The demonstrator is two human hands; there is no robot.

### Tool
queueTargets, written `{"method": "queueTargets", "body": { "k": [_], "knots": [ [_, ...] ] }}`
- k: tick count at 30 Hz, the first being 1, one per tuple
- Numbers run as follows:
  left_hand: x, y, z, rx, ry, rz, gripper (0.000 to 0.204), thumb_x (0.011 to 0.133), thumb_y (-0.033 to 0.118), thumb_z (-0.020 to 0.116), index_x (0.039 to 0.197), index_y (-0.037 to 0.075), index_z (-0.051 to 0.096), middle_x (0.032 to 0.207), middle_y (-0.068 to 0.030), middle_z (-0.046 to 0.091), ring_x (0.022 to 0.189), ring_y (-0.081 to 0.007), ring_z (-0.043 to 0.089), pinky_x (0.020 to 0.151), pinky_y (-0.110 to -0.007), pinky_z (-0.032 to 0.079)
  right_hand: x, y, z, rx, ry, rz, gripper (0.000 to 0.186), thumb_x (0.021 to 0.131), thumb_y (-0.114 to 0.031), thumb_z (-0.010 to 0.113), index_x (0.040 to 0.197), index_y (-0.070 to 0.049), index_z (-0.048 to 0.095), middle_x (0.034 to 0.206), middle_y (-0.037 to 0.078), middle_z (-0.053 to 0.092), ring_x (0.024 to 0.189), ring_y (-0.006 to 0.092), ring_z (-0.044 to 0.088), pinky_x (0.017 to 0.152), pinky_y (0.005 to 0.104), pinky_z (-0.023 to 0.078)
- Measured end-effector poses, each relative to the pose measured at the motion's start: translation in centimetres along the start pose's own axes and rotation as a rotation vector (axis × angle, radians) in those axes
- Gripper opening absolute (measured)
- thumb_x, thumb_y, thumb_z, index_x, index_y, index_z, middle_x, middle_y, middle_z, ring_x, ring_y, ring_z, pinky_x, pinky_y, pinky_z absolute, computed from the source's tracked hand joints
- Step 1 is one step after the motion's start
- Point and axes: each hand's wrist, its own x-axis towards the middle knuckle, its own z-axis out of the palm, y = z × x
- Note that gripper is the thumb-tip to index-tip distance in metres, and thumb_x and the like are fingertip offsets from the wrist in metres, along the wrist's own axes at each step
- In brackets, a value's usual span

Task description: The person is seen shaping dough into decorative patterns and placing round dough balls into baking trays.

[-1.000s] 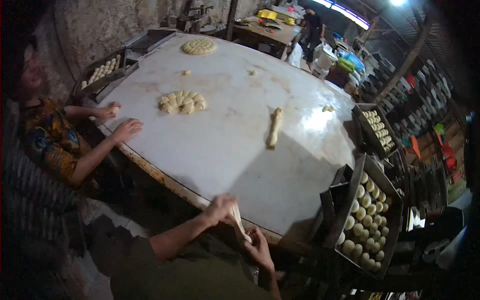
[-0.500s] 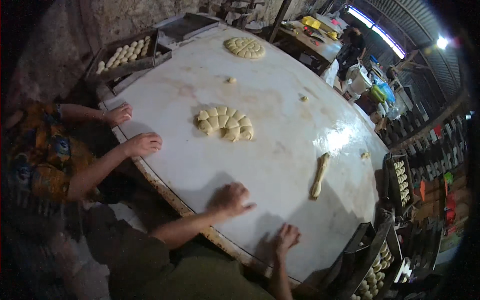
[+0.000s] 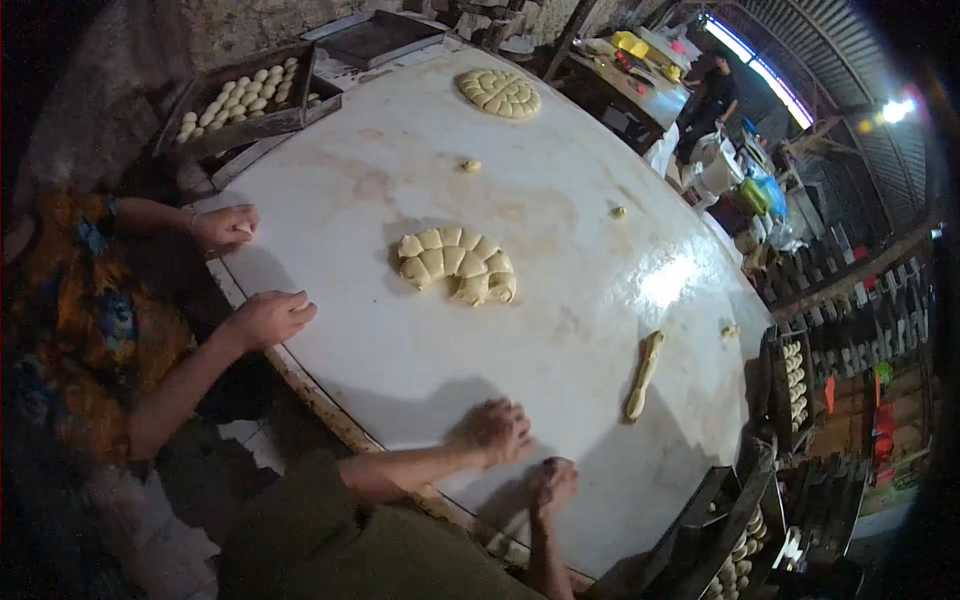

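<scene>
My left hand [image 3: 495, 432] is low over the white table [image 3: 470, 365], fingers curled down, slightly blurred; its palm side is hidden. To its right, my right hand [image 3: 553, 485] rests knuckles up on the same surface with its fingers bent in. Whatever lies beneath either hand cannot be seen. Ahead of my left hand sits a curved slab of dough [image 3: 455, 262], cut into several chunks. A long dough strip [image 3: 645, 378] lies beyond my right hand. Farther off are a round scored dough slab [image 3: 498, 93] and small dough bits [image 3: 470, 166].
At the left edge a co-worker's hands [image 3: 268, 320] rest on the table; one pinches a small pale piece. Trays of dough balls [image 3: 240, 100] stand at the far left, and more trays [image 3: 740, 550] at the right. Another person [image 3: 715, 95] stands by a back table [image 3: 640, 90].
My hands have come closer together: the left moved right and its spread thumb tucked in, the right shifted slightly left. The co-worker's fingers have closed more. The view has tilted a little.
</scene>
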Motion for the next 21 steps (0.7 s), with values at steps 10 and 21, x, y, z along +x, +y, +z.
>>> {"method": "queueTargets", "body": {
  "k": [10, 21],
  "knots": [
    [0.7, -5.2, -2.8, 0.151, 0.237, -0.018, 0.017, 0.079, 0.024, 0.057, 0.083, 0.008, 0.06, 0.087, -0.0089, 0.056, 0.086, -0.0261, 0.055, 0.072, -0.043, 0.048, 3.2, -3.7, -6.4, -0.215, -0.188, -0.002, 0.021, 0.09, -0.019, 0.046, 0.091, 0.0, 0.054, 0.1, 0.017, 0.05, 0.094, 0.0327, 0.046, 0.087, 0.0397, 0.035],
    [-0.3, -3.7, -3.0, 0.218, 0.449, -0.151, 0.009, 0.075, 0.015, 0.06, 0.069, 0.009, 0.057, 0.081, -0.0073, 0.056, 0.085, -0.028, 0.055, 0.073, -0.043, 0.047, 1.6, 2.3, -5.8, 0.208, -0.156, -0.395, 0.033, 0.094, -0.03, 0.044, 0.106, -0.002, 0.055, 0.096, 0.008, 0.059, 0.096, 0.023, 0.051, 0.094, 0.0398, 0.036]
  ]
}}
